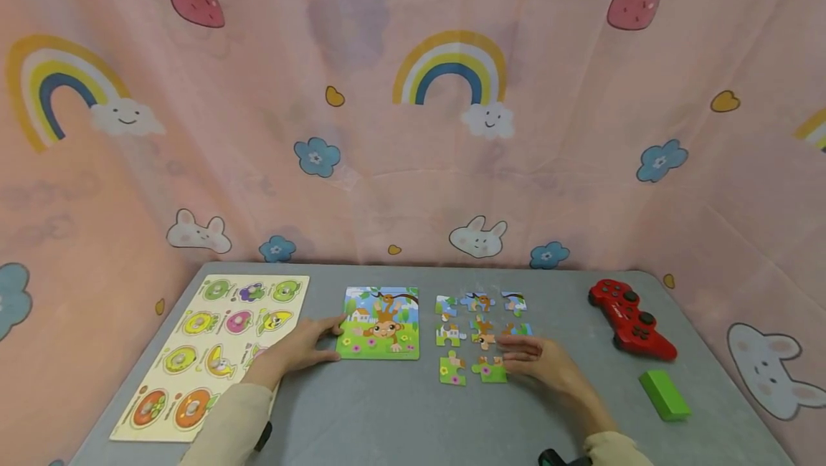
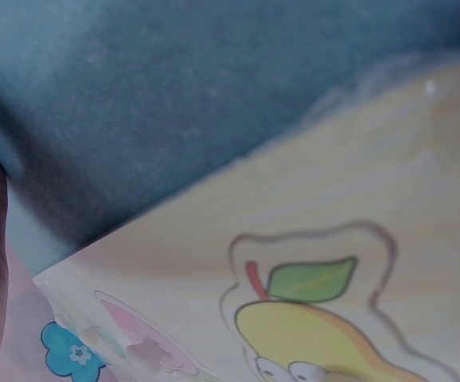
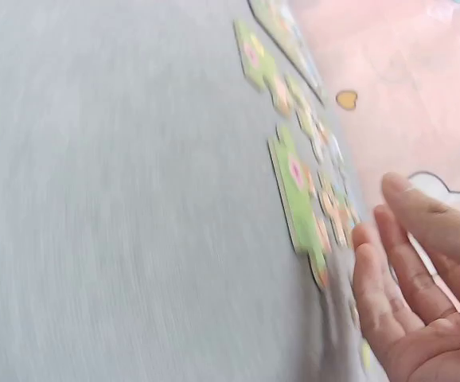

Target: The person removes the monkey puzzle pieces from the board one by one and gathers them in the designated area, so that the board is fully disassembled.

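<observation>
My left hand (image 1: 302, 346) rests at the left edge of a square monkey picture board (image 1: 382, 344), its fingertips and thumb touching or very near that edge. To the right of the board lie several loose jigsaw pieces (image 1: 449, 335) in spaced rows, printed with bits of a similar monkey scene. My right hand (image 1: 540, 362) hovers over or lightly touches the right side of these pieces, fingers extended and loosely together. In the right wrist view, the right hand (image 3: 429, 286) holds nothing, beside a green jigsaw piece (image 3: 296, 191). Whatever lies beneath its palm is hidden.
A cream fruit-puzzle board (image 1: 187, 344) lies under my left forearm. On the right side of the grey table (image 1: 413, 423) are a red game controller (image 1: 629, 322) and a green block (image 1: 665, 396). A pink patterned curtain (image 1: 413, 186) hangs behind.
</observation>
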Demonstrator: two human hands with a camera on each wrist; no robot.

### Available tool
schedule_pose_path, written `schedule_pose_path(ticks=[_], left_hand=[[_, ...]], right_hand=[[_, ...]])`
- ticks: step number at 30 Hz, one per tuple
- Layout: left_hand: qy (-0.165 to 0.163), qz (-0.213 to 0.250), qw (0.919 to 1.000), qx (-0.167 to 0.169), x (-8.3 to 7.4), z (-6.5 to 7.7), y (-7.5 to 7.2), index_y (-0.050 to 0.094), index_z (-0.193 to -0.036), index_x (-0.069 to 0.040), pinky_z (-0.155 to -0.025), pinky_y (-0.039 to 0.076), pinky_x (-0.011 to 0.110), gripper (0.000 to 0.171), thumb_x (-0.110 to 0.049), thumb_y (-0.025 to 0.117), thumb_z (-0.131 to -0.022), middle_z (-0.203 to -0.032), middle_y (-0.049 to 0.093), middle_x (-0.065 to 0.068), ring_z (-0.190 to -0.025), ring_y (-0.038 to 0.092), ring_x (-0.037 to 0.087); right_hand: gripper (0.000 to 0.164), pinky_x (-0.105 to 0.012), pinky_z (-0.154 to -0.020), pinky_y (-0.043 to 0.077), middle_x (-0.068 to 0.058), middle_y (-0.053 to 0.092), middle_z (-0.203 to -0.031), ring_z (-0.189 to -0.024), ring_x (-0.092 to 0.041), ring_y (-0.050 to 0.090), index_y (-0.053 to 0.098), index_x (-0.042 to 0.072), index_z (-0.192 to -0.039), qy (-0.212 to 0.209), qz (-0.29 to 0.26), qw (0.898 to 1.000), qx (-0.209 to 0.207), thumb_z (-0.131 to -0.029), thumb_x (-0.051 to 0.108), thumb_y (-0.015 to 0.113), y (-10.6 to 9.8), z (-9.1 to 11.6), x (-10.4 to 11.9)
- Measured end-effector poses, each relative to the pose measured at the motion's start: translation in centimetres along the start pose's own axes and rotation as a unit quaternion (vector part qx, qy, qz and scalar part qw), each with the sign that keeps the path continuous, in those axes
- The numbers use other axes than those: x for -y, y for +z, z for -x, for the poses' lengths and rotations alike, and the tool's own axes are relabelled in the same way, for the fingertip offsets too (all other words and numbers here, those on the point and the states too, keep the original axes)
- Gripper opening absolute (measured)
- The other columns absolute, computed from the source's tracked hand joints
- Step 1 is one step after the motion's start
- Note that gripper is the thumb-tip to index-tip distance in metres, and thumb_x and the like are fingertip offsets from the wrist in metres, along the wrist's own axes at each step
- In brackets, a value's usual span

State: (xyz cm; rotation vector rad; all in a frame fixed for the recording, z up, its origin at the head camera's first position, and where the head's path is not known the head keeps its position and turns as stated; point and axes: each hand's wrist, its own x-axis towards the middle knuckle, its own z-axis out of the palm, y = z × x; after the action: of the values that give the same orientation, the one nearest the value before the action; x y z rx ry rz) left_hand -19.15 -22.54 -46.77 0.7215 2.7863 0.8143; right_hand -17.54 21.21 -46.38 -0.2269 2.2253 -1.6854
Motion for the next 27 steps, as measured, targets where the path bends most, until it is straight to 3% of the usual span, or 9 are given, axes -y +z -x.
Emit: schedule_pose_path(ticks=[8, 17, 19, 22, 24, 27], left_hand=[[0.003, 0.003, 1.0000, -0.002, 0.2, 0.1, 0.1, 0.045, -0.138, 0.006, -0.100, 0.036, 0.051, 0.067, -0.021, 0.074, -0.084, -0.114, 0.066, 0.008, -0.120, 0.053, 0.035], [-0.005, 0.007, 1.0000, -0.001, 0.2, 0.0, 0.1, 0.044, -0.138, 0.005, -0.100, 0.036, 0.051, 0.068, -0.022, 0.074, -0.084, -0.114, 0.066, 0.008, -0.121, 0.052, 0.035], [-0.009, 0.008, 0.9999, 0.000, 0.2, 0.0, 0.1, 0.044, -0.138, 0.005, -0.100, 0.036, 0.051, 0.068, -0.022, 0.074, -0.084, -0.115, 0.066, 0.008, -0.121, 0.052, 0.035], [-0.013, 0.009, 0.9999, -0.001, 0.2, 0.0, 0.1, 0.045, -0.138, 0.004, -0.100, 0.036, 0.051, 0.068, -0.022, 0.074, -0.084, -0.115, 0.066, 0.008, -0.121, 0.052, 0.035], [-0.013, 0.007, 0.9999, -0.003, 0.2, -0.1, 0.1, 0.045, -0.138, 0.004, -0.100, 0.037, 0.051, 0.067, -0.022, 0.074, -0.084, -0.115, 0.066, 0.008, -0.121, 0.052, 0.035], [-0.016, 0.008, 0.9998, -0.003, 0.2, -0.1, 0.2, 0.045, -0.138, 0.004, -0.100, 0.038, 0.049, 0.067, -0.020, 0.074, -0.084, -0.115, 0.067, 0.008, -0.121, 0.053, 0.034]], right_hand=[[0.052, -0.026, -0.083, 0.050, -0.026, 0.054, -0.131, -0.106, -0.017, 0.063, 0.046, -0.013, -0.132, 0.000, -0.113, 0.993, -0.010, -0.087, 0.002, 0.068, 3.4, -1.8, 0.6], [0.052, -0.029, -0.085, 0.051, -0.028, 0.050, -0.134, -0.113, -0.029, 0.060, 0.045, -0.012, -0.134, -0.038, -0.145, 0.988, 0.031, -0.088, 0.002, 0.067, 7.4, -4.3, 1.8], [0.051, -0.025, -0.075, 0.051, -0.027, 0.051, -0.134, -0.113, -0.028, 0.060, 0.047, -0.011, -0.133, -0.040, -0.147, 0.988, 0.034, -0.088, 0.002, 0.067, 8.2, -4.8, 2.2], [0.049, -0.021, -0.072, 0.049, -0.028, 0.050, -0.134, -0.114, -0.031, 0.059, 0.047, -0.011, -0.133, -0.045, -0.150, 0.987, 0.041, -0.089, 0.000, 0.065, 9.2, -5.4, 2.6], [0.048, -0.022, -0.074, 0.050, -0.029, 0.050, -0.135, -0.116, -0.033, 0.057, 0.046, -0.011, -0.133, -0.047, -0.155, 0.986, 0.046, -0.090, -0.002, 0.063, 9.9, -5.8, 2.9], [0.047, -0.029, -0.087, 0.050, -0.031, 0.049, -0.134, -0.119, -0.039, 0.053, 0.046, -0.013, -0.132, -0.057, -0.161, 0.984, 0.046, -0.089, -0.006, 0.061, 10.7, -6.4, 3.2]])
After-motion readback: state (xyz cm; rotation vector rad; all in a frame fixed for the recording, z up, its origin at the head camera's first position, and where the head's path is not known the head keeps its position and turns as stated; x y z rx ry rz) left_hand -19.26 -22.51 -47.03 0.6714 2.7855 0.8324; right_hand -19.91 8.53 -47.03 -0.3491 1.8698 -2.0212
